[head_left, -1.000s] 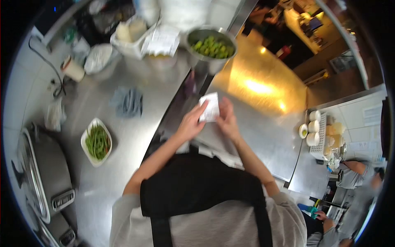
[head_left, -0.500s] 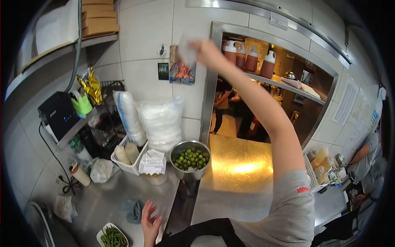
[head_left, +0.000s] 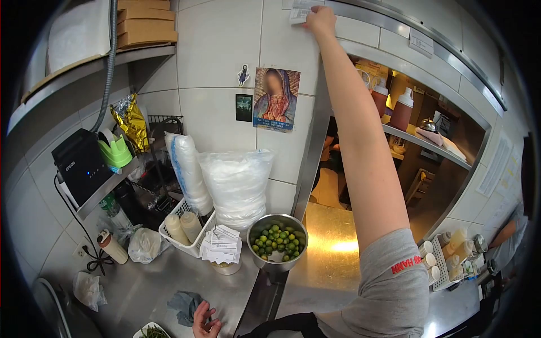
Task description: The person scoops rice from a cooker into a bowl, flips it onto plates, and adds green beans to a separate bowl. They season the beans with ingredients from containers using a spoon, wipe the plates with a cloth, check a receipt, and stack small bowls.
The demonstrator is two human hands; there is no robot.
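Note:
High on the tiled wall, my right hand [head_left: 321,21] pinches a white printed paper slip [head_left: 298,16] at the left end of the metal rail [head_left: 358,12]. My right arm stretches up across the pass-through window. Low in view, my left hand [head_left: 206,323] holds nothing, its fingers apart and loosely curled. A crumpled grey cloth [head_left: 185,307] lies right beside it on the steel counter [head_left: 141,287]. Part of a white dish [head_left: 138,333] of green beans [head_left: 153,332] shows at the bottom edge.
A steel pot [head_left: 273,265] of small green citrus fruits [head_left: 277,242] stands near a tub topped with paper slips [head_left: 221,243]. Behind are a white basket [head_left: 194,248] with bottles and bagged white containers [head_left: 236,188]. A receipt printer [head_left: 81,163] sits left. Sauce jugs [head_left: 403,110] stand on the window shelf.
My right hand has risen with the paper slip from in front of the wall picture to the rail. The view has shifted, and my left hand sits lower in it, still beside the cloth.

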